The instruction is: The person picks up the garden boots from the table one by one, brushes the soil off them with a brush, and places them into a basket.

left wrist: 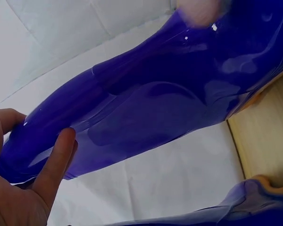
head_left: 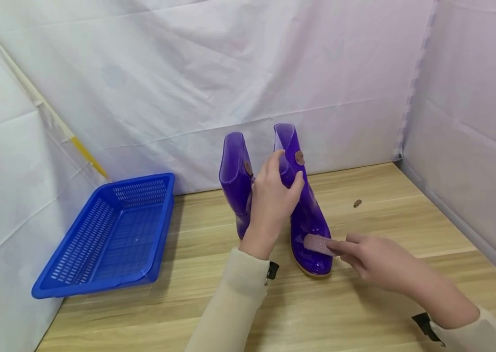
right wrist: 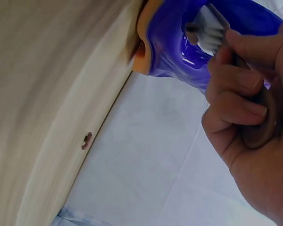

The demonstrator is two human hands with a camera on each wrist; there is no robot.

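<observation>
Pale sleeves are nearest the camera, the left one [head_left: 232, 305] running up from the bottom edge and the right one [head_left: 485, 332] entering at the lower right corner. Farthest left, a white-and-yellow rod [head_left: 88, 156] slants down toward the blue basket [head_left: 94, 288], whose long axis runs away from the viewer and a little rightward across the table [head_left: 415, 215]. Right of it stands the first boot [head_left: 233, 188], purple, its shaft upright with the opening on top; its toe is hidden behind the left arm. Next comes the left hand [head_left: 271, 200], thumb and fingers parted round the upper shaft of the second boot [head_left: 311, 212], gripping it. That boot, also purple, stands on the table, its shaft rising away from the viewer and leaning slightly left; its toe points toward the viewer and slightly right. A round brown button [head_left: 299, 157] sits high on its shaft. Across the front of its foot lies the head of a brush [head_left: 318, 243], long axis running roughly sideways, head to the left, handle to the right; whether all its bristles touch is unclear. At its right end the right hand [head_left: 375, 259] pinches the handle, fingers curled. Beyond that hand, a small brown bit [head_left: 357, 203] lies on the table.
</observation>
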